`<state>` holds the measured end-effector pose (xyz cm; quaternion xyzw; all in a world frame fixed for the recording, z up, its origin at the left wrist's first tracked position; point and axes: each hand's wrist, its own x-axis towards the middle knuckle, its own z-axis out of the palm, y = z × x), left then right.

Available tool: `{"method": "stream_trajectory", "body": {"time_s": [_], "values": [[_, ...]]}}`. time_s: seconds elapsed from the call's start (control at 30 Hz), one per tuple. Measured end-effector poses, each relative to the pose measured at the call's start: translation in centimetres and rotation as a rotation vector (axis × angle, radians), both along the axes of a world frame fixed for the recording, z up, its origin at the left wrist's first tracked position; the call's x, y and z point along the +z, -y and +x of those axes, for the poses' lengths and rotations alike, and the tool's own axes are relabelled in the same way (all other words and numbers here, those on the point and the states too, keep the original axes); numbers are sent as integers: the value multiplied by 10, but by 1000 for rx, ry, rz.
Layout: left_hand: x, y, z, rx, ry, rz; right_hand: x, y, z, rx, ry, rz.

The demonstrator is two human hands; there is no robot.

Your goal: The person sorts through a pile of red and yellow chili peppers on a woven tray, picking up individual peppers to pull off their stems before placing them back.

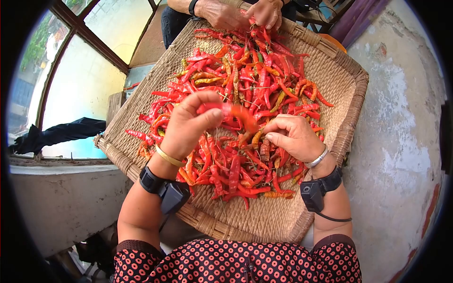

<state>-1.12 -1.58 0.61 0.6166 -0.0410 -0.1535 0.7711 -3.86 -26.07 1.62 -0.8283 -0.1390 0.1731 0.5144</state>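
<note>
My left hand (196, 120) is closed, thumb and forefinger pinching a red chili pepper (243, 117) above the heap; the pepper is smeared by motion. To its right, my right hand (297, 137) has its thumb and forefinger brought together near the pepper's lower end. Whatever sits between those fingertips is too small to make out. Under both hands spreads a heap of chili peppers (234, 172), mostly red, some orange, yellowish or wrinkled. They lie in a wide woven basket tray (342, 111) with a raised rim.
Across the tray, another person's two hands (236, 16) work at the far edge of the heap. Framed window panes (99, 61) and a dark folded umbrella (71, 134) are at left. A worn plaster wall (396, 155) stands close on the right.
</note>
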Motion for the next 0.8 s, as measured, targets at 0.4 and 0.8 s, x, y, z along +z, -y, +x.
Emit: {"method": "stream_trajectory", "body": {"time_s": [0.4, 0.8], "values": [[-22, 17, -21, -433, 741, 1019, -13, -1, -4, 345, 182, -666], [-30, 28, -32, -954, 631, 953, -20, -1, -10, 514, -45, -674]]}}
